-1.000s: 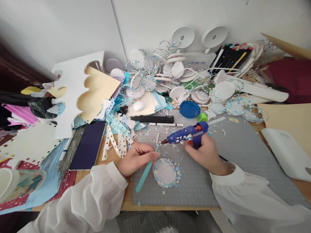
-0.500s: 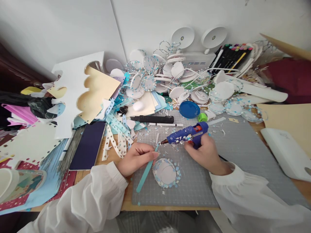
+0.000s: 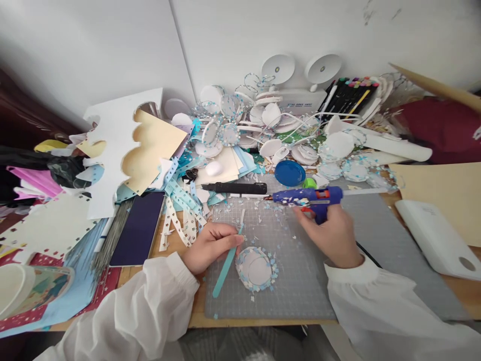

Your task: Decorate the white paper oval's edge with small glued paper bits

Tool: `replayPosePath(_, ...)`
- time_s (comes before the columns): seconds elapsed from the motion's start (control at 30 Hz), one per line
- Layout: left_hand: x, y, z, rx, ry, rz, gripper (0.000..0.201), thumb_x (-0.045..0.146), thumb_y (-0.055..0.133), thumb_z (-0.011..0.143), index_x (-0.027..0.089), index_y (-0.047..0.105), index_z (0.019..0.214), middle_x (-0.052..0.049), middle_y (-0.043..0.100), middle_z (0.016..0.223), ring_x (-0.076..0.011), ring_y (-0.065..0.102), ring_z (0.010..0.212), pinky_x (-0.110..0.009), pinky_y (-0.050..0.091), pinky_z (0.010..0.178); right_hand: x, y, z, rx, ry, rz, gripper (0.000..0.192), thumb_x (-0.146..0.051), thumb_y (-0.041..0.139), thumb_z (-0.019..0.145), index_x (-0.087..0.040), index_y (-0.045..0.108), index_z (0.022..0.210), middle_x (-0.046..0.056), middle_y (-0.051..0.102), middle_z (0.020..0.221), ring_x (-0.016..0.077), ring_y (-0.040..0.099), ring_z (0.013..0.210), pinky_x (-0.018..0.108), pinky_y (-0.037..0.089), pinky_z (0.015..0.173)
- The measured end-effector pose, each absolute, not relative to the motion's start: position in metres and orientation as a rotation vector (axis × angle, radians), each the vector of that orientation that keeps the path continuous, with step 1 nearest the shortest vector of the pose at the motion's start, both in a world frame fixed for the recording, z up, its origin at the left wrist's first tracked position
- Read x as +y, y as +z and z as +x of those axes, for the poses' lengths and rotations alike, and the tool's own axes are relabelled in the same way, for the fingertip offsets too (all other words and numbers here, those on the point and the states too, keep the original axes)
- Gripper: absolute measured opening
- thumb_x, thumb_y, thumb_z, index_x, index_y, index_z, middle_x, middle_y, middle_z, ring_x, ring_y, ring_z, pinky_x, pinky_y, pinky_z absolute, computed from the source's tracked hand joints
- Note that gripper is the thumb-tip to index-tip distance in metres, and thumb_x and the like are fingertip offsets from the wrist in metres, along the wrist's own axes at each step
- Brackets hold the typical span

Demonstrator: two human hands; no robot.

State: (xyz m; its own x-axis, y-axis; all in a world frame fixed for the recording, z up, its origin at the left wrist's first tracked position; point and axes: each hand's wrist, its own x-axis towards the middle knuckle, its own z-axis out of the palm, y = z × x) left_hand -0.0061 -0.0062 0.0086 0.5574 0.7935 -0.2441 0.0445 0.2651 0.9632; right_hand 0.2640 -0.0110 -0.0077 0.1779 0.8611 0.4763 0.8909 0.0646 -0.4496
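Far left, at 9 o'clock of the mat, lay a heap of pink, black and white paper scraps, with a white card sheet with scalloped cut-outs leaning over a cream sheet. A dark phone lay flat beside punched paper strips. The grey cutting mat sat on the table near the person.

The left hand rested on the mat's left edge, fingers curled in, pinching a light blue stick between thumb and fingers; the stick slanted from 1 o'clock down to 7 o'clock. Just beside its upper end, at 3 o'clock of the hand, lay the white paper disc with blue bits round its rim, flat on the mat, touched by neither hand that I could tell.

At 12 o'clock of the disc lay a black utility knife and a blue round lid, with a pile of white discs and wire rings behind, against the wall.

The right hand was closed round the grip of the blue glue gun, held level, nozzle pointing to 9 o'clock, up at 1 o'clock of the disc and well apart from it.

Further right stood markers, a tan card sheet and a white device at 3 o'clock.
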Motion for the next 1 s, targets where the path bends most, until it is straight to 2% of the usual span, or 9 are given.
replayPosePath(0.17,-0.006,0.007,-0.006,0.840,0.627,1.184,0.037,0.039,0.059,0.083,0.013,0.060,0.056,0.007,0.032,0.037,-0.0052,0.026,0.036,-0.023,0.019,0.041,-0.026,-0.019,0.305,-1.642,-0.131,-1.869,0.045,-0.057,0.051,0.084,-0.016,0.057,0.099,0.016,0.064,0.087,0.0327,0.061,0.085,0.041,0.047,0.068)
replayPosePath(0.37,-0.006,0.010,-0.004,0.854,0.661,1.146,0.038,0.040,0.059,0.080,0.013,0.062,0.055,0.007,0.032,0.035,-0.0058,0.025,0.035,-0.024,0.017,0.041,-0.043,-0.034,0.331,-1.756,-0.216,-1.942,0.045,-0.056,0.041,0.087,-0.014,0.054,0.097,0.015,0.061,0.081,0.0322,0.060,0.080,0.044,0.046,0.067)
replayPosePath(0.47,-0.006,0.010,-0.004,0.860,0.691,1.120,0.037,0.039,0.060,0.079,0.012,0.064,0.054,0.006,0.032,0.034,-0.0056,0.025,0.035,-0.024,0.017,0.042,-0.067,-0.016,0.333,-1.903,-0.392,-2.014,0.047,-0.059,0.038,0.086,-0.015,0.054,0.094,0.016,0.060,0.077,0.0361,0.059,0.077,0.049,0.045,0.065)
replayPosePath(0.53,-0.005,0.011,-0.003,0.852,0.708,1.093,0.036,0.038,0.061,0.078,0.012,0.064,0.054,0.006,0.032,0.033,-0.0055,0.024,0.034,-0.024,0.018,0.042,-0.087,0.005,0.328,-2.000,-0.472,-2.024,0.043,-0.058,0.037,0.087,-0.019,0.054,0.092,0.020,0.062,0.083,0.0394,0.059,0.081,0.053,0.045,0.068)
replayPosePath(0.57,-0.005,0.011,-0.003,0.848,0.718,1.077,0.036,0.038,0.061,0.078,0.012,0.065,0.053,0.006,0.032,0.033,-0.0054,0.024,0.034,-0.024,0.018,0.042,-0.096,0.017,0.322,-2.081,-0.408,-2.000,0.038,-0.055,0.039,0.089,-0.021,0.054,0.094,0.020,0.064,0.087,0.0380,0.060,0.083,0.052,0.046,0.071)
replayPosePath(0.63,-0.006,0.013,-0.002,0.844,0.733,1.055,0.035,0.036,0.061,0.078,0.012,0.066,0.053,0.007,0.032,0.032,-0.0054,0.024,0.033,-0.025,0.019,0.043,-0.107,0.039,0.303,-2.173,-0.202,-1.799,0.031,-0.047,0.041,0.092,-0.020,0.055,0.100,0.014,0.065,0.092,0.0314,0.062,0.087,0.047,0.049,0.075)
replayPosePath(0.73,-0.007,0.015,-0.001,0.863,0.739,1.049,0.034,0.035,0.060,0.078,0.012,0.067,0.053,0.006,0.031,0.031,-0.0058,0.024,0.033,-0.025,0.020,0.043,-0.102,0.061,0.263,-2.272,-0.108,-1.350,0.017,-0.027,0.046,0.093,-0.020,0.060,0.101,0.008,0.066,0.091,0.0241,0.063,0.088,0.040,0.049,0.080)
replayPosePath(0.87,-0.008,0.016,-0.001,0.882,0.741,1.031,0.034,0.036,0.060,0.077,0.011,0.067,0.056,0.006,0.030,0.030,-0.0062,0.023,0.034,-0.026,0.020,0.043,-0.071,0.064,0.210,-2.363,-0.134,-0.988,0.023,-0.011,0.051,0.089,-0.014,0.062,0.109,0.010,0.068,0.095,0.0215,0.063,0.090,0.036,0.052,0.082)
replayPosePath(1.0,-0.007,0.013,-0.001,0.872,0.794,0.937,0.040,0.036,0.062,0.074,0.016,0.047,0.042,0.006,0.031,0.032,-0.0052,0.023,0.034,-0.025,0.017,0.042,-0.041,0.054,0.177,-2.441,-0.219,-0.770,0.022,-0.009,0.050,0.090,-0.014,0.066,0.105,0.010,0.069,0.096,0.0223,0.063,0.092,0.036,0.055,0.081)
